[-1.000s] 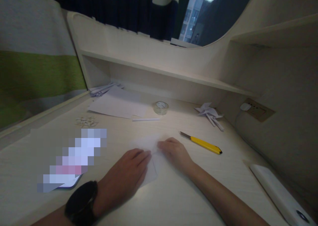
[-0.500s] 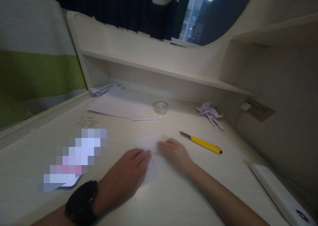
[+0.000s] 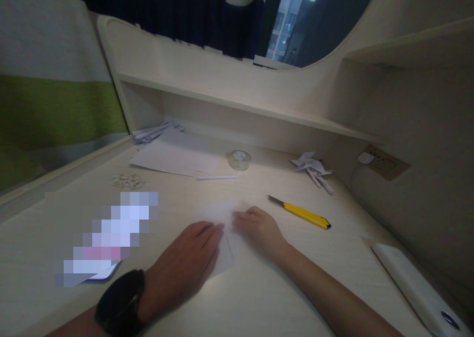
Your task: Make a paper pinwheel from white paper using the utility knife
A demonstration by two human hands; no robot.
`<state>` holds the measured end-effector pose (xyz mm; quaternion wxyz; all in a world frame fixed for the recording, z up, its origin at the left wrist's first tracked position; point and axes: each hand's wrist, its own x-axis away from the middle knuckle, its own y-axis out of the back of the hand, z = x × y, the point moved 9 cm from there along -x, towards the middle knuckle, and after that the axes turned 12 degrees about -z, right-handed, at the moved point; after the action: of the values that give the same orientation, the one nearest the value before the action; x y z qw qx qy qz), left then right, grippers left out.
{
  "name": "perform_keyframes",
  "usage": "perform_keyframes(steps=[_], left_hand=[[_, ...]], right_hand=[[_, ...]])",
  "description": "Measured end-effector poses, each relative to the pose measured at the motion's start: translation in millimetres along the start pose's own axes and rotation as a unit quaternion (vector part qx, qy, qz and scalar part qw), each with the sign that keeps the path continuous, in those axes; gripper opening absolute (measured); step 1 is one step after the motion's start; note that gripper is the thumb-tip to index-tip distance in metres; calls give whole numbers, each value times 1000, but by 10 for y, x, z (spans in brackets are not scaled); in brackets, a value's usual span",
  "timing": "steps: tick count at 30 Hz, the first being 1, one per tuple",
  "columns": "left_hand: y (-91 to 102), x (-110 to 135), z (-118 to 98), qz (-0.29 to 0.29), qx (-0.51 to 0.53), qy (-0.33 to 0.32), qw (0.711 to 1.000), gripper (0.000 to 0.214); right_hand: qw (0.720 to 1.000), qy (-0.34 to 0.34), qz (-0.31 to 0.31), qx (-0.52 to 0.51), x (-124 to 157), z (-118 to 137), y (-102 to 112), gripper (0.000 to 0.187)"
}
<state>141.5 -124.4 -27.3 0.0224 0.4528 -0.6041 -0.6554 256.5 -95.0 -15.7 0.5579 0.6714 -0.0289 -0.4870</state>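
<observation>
A small sheet of white paper lies flat on the pale desk in front of me. My left hand, with a black watch on the wrist, rests palm down on the paper's left part, fingers stretched out together. My right hand presses on the paper's right edge with its fingers curled down; its fingertips almost meet those of the left hand. Neither hand lifts the sheet.
A yellow utility knife lies right of my hands, blade out. Behind are a white stick, a tape roll, loose sheets, a folded paper pinwheel, small white bits, and a white device at right.
</observation>
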Motion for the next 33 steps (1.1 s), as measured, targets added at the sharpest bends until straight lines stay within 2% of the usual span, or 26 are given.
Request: perform_keyframes(steps=[6, 11, 16, 22, 27, 33], left_hand=[[3, -4, -61, 4, -11, -35, 999, 38], [-6, 0, -56, 13, -25, -36, 999, 37], [-1, 3, -61, 15, -26, -37, 999, 36], [62, -14, -101, 17, -26, -36, 999, 36], [47, -14, -86, 10, -23, -34, 999, 36], [53, -11, -85, 7, -17, -37, 999, 35]], right_hand=[[1000, 7, 0, -3, -12, 37, 36, 20], [1000, 11, 7, -3, -8, 26, 7, 21], [999, -13, -5, -33, -34, 32, 24, 21], [998, -38, 20, -50, -82, 24, -6, 20], [998, -52, 14, -45, -81, -3, -33, 17], [998, -44, 13, -40, -53, 14, -25, 17]])
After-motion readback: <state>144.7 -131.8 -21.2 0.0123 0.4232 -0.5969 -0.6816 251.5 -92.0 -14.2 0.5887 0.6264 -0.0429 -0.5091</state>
